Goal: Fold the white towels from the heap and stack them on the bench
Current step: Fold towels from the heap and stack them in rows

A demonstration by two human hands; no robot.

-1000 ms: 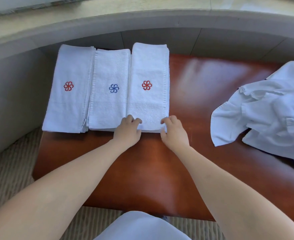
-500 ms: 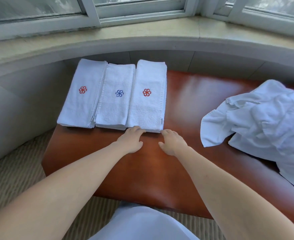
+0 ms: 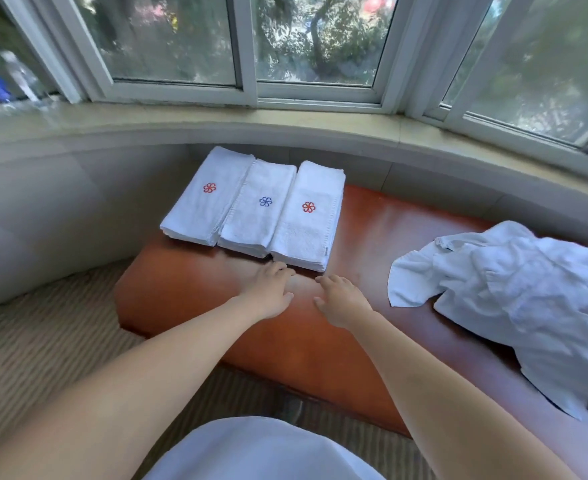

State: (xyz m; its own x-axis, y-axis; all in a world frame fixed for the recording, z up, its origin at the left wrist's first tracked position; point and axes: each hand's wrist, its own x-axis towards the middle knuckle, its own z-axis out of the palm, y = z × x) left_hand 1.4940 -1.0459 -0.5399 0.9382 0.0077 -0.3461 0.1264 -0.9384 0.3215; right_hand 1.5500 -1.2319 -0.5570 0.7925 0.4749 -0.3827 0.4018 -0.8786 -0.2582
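Three folded stacks [image 3: 261,206] side by side at bench [image 3: 372,237] far-left end, heap [image 3: 514,289] at right unfolded, left hand [image 3: 268,292] and right hand [image 3: 341,299] relaxed, empty, just short of stacks

Both hands have drawn back from the right-hand folded towel stack [image 3: 305,216]. The left hand [image 3: 267,293] and right hand [image 3: 341,301], earlier gripping its near edge, now sit over bare bench [image 3: 372,237] with fingers relaxed, holding nothing, just short of the stack.
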